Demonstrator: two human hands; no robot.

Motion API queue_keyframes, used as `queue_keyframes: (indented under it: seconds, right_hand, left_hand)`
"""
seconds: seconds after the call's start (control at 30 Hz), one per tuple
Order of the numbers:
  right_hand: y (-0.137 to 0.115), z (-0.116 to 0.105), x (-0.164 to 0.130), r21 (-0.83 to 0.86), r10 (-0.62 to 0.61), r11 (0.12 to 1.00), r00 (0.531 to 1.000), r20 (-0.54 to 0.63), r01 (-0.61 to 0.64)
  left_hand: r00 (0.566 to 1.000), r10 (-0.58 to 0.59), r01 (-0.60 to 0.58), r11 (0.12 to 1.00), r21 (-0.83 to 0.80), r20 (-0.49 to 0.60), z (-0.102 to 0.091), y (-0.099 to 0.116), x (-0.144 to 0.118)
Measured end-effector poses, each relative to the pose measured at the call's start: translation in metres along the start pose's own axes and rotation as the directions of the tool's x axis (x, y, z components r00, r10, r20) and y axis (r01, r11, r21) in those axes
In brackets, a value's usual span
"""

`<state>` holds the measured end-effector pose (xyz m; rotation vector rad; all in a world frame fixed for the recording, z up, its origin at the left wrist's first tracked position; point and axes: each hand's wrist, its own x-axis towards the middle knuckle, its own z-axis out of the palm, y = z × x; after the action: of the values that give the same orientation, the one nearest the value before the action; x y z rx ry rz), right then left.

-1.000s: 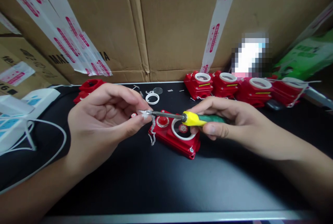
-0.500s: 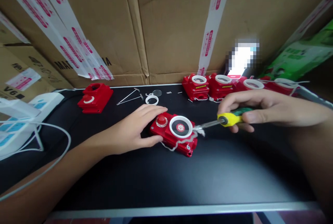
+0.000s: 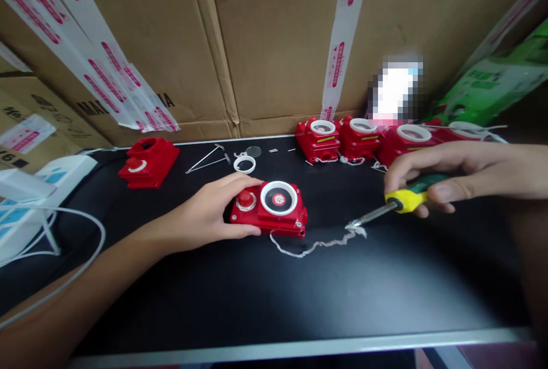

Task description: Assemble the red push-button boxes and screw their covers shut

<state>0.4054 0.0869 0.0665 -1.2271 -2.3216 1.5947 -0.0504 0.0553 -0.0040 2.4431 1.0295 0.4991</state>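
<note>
Since the earlier frame the right hand (image 3: pixel 454 177), closed round the screwdriver (image 3: pixel 391 206), has drawn the white string (image 3: pixel 317 243) rightward from the red box (image 3: pixel 269 209), which the left hand (image 3: pixel 209 212) clasps at its left end on the black table (image 3: pixel 257 295).

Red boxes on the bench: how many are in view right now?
6, perhaps more behind the right hand: one under the left hand, one back left, four in the rear row.
</note>
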Motion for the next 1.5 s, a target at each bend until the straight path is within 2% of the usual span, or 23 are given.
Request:
queue_keyframes:
  seconds: [0.23,0.4,0.53,0.67,1.0,1.5]
  right_hand:
    - [-0.005,0.006,0.009,-0.028,0.010,1.000,1.000,0.013,-0.009]
    - [-0.015,0.022,0.030,0.029,-0.068,0.997,0.997,0.034,0.067]
    - [-0.017,0.028,0.038,0.042,-0.080,0.996,0.996,0.049,0.078]
    - [-0.015,0.028,0.039,0.034,-0.073,0.997,0.995,0.063,0.071]
    - [-0.014,0.029,0.039,0.023,-0.066,0.998,0.998,0.009,0.066]
    - [-0.015,0.031,0.038,0.014,-0.066,0.998,0.998,0.015,0.066]
  left_hand:
    - [0.986,0.030,-0.039,0.998,-0.050,-0.162,-0.009,-0.015,0.001]
    - [0.988,0.033,-0.038,0.999,-0.029,-0.148,-0.008,-0.017,0.001]
    - [0.989,0.036,-0.038,0.999,-0.009,-0.143,-0.008,-0.019,0.002]
    - [0.987,0.028,-0.030,0.999,-0.014,-0.156,-0.007,-0.021,0.002]
    - [0.988,-0.007,0.003,1.000,-0.021,-0.154,-0.010,-0.017,0.005]
    - [0.983,-0.036,0.036,0.999,-0.001,-0.180,-0.010,-0.018,0.005]
